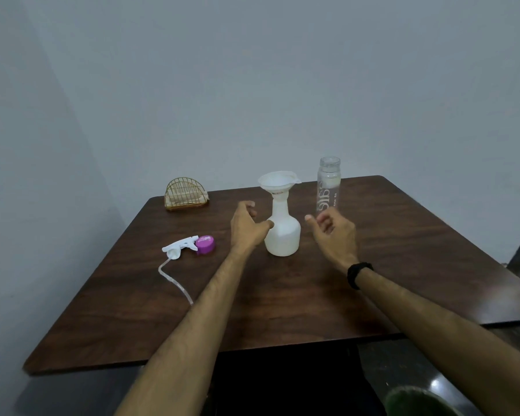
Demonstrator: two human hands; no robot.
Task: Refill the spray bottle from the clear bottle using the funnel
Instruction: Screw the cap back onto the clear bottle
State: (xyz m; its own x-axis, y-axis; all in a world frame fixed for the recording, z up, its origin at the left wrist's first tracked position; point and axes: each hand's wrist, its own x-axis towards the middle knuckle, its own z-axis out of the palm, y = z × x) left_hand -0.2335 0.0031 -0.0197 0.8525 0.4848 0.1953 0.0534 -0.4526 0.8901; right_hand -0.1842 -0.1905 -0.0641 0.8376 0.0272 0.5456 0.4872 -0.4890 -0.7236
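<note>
Two loosely curled hands, left [246, 226] and right [335, 232], flank the funnel-topped spray bottle [282, 232], each grip empty.

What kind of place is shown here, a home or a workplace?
Probably a plain room in a home, though I cannot be sure: a dark wooden table, a gold wire napkin holder and bare grey walls.

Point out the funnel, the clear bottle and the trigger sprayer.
funnel [278, 179], head view, on its bowl.
clear bottle [328, 187], head view, on its printed side.
trigger sprayer [180, 245], head view, on its white body.
</note>
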